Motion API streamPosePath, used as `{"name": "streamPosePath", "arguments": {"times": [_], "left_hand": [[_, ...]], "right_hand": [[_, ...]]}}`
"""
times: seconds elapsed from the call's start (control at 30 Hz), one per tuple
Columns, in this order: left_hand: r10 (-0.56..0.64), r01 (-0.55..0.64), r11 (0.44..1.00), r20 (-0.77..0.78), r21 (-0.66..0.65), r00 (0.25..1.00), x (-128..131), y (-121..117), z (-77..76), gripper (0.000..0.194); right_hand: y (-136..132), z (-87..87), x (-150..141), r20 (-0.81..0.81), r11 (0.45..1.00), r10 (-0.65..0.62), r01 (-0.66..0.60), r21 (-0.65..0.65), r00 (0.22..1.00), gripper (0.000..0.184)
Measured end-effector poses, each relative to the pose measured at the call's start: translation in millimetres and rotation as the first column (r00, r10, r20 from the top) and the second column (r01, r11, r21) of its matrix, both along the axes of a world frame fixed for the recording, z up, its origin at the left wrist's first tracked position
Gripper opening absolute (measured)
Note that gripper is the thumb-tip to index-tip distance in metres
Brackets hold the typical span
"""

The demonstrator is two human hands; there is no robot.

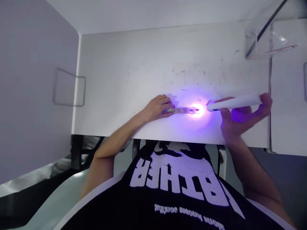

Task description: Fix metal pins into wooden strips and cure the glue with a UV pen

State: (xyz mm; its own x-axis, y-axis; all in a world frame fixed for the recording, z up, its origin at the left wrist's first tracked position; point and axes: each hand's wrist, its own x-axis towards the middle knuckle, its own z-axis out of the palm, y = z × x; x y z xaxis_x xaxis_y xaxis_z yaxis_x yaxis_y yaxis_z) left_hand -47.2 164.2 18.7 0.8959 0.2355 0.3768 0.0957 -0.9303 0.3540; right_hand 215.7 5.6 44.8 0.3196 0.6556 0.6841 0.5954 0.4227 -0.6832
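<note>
1. Strip [182, 110]: on or just over the bench [107, 83], nearer the near edge than the far edge, right of the middle; runs roughly along the near edge; looks clear, with a row of about five small dark spots; too small to tell what they are.
2. Left hand [158, 108]: mostly closed, fingers and thumb pinching the strip's left end; the rest of the strip sticks out past the fingertips.
3. Right hand [236, 121]: partly curled round the white lamp [236, 103], thumb below, a finger at its right end; lamp's left end points at the strip's right end; the two look apart.
4. How far along: lamp is on, so lighting looks under way; violet glow [198, 110] brightest on the strip's right end, over the last spot or two; spots nearer the left hand sit outside the brightest part; whether they have had light, cannot tell; any change in the strip, cannot tell; so a finished share can't be judged.
5. Around: small dark marks [176, 72] beyond the strip, toward the far edge; clear stand [261, 41] near the far right corner; wire frame [85, 92] at the left edge.
</note>
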Motion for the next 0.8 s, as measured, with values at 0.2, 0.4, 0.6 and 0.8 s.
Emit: {"name": "streamPosePath", "arguments": {"times": [0.2, 0.4, 0.6, 0.8], "left_hand": [[0.019, -0.018, 1.000, 0.005, -0.024, 1.000, -2.6, 6.5, 3.6, 0.026], [0.023, -0.024, 0.998, -0.015, -0.052, 1.000, -6.5, 8.9, 0.5, 0.024], [0.013, -0.013, 0.998, 0.009, -0.058, 1.000, -5.4, 9.5, 2.4, 0.023], [0.007, -0.006, 1.000, 0.044, -0.020, 0.999, -3.2, 9.0, 3.0, 0.022]], "right_hand": [[-5.7, -16.0, 6.9, 0.133, 1.000, 0.019, -0.019, 0.003, 0.991, 0.082], [-2.8, -23.4, 2.7, 0.088, 0.999, 0.047, -0.049, 0.020, 0.995, 0.090], [-2.2, -26.9, 5.1, 0.130, 0.996, 0.051, -0.060, 0.062, 0.990, 0.097], [-5.6, -39.2, 12.7, 0.145, 0.998, 0.032, -0.038, 0.040, 0.989, 0.096]]}}
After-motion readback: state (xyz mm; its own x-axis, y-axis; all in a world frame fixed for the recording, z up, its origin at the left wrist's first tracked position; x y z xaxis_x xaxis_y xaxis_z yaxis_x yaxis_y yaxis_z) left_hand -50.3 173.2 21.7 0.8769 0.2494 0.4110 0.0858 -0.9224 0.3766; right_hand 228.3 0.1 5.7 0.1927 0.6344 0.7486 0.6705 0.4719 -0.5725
